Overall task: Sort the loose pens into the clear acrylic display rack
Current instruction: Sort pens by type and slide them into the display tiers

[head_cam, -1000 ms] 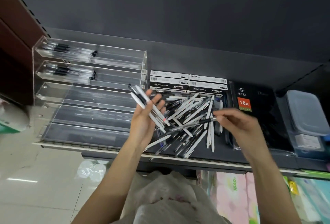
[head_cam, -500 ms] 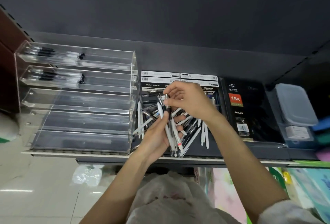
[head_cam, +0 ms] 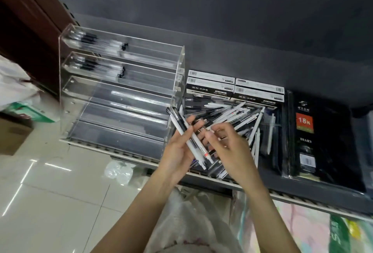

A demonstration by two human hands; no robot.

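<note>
Reading "18K" and "DIARY" on black notebook [head_cam: 314, 131], left hand [head_cam: 177, 151] gripping pens [head_cam: 188, 137]

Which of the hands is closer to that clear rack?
Left. The left hand, gripping pens, sits just off the acrylic rack's right front corner; the right hand lies farther right, over the loose pile.

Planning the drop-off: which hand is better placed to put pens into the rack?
Left hand: it already holds a bundle of pens and is beside the clear rack. The right hand hovers over the loose pile.
</note>
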